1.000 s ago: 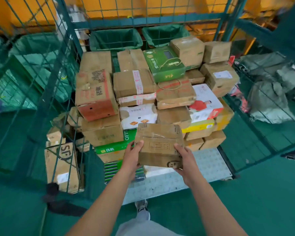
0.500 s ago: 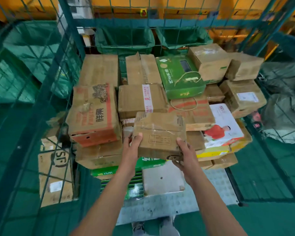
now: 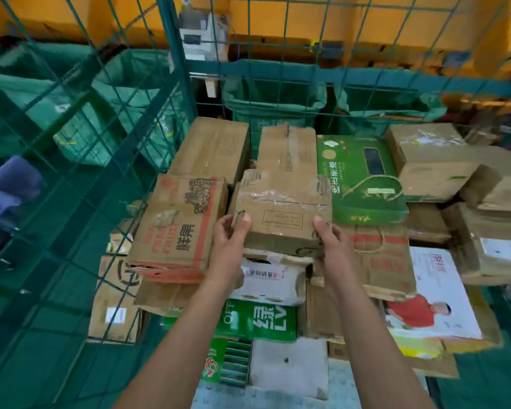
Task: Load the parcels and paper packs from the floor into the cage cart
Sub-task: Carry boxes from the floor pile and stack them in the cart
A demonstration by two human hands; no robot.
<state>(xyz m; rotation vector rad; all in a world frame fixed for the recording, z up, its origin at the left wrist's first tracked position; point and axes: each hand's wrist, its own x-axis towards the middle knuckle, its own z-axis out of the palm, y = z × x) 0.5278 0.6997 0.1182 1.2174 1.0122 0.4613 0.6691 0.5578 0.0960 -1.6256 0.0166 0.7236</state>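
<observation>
Fingers: the left hand [image 3: 229, 246] and the right hand [image 3: 331, 246] each grasp one side of a brown taped box [image 3: 281, 211]. A thumb lies on top at each near corner. The other fingers curl under the box, out of sight.

Box held: worn cardboard, glossy tape across its lid, a small printed frame on top. It is level, lid up.

Where it is: over the middle of the stack inside the cage cart [image 3: 171, 72]. It sits between a red-printed carton [image 3: 174, 228] on the left and a green gift box [image 3: 360, 178] with a cord handle on the right. Whether its underside already touches the parcels below cannot be told.

Doing the step well: I judge this to be the set-down. Keep the box flat, lower it squarely into the gap between its neighbours, and let go only once its weight rests fully on the parcels beneath. Draw the under-fingers out sideways so they are not pinched.

Arms: both bare forearms reach forward and up from the bottom edge, nearly parallel, wrists straight.

Around: more cardboard parcels fill the cart. A white box with a red-shirted figure [image 3: 434, 302] lies lower right. Green sacks [image 3: 275, 95] hang behind the mesh.
</observation>
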